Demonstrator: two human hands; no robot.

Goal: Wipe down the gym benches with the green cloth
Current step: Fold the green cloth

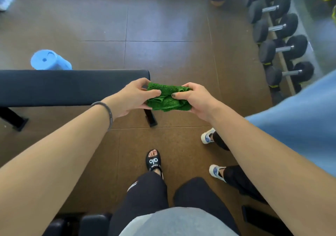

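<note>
A crumpled green cloth (pixel 168 97) hangs in the air between both hands, just past the right end of a dark padded gym bench (pixel 69 87). My left hand (pixel 133 97) pinches the cloth's left side with thumb and fingers. My right hand (pixel 192 99) grips its right side, thumb on top. The bench runs from the left edge of the view to the middle, with black legs (pixel 151 117) under it. The cloth is off the bench pad.
A light blue container (pixel 49 60) stands on the floor behind the bench. A rack of black dumbbells (pixel 280 35) lines the right side. Another person in a blue shirt (pixel 300 115) and white sneakers stands close on my right. Another bench (pixel 87 223) is at the bottom left.
</note>
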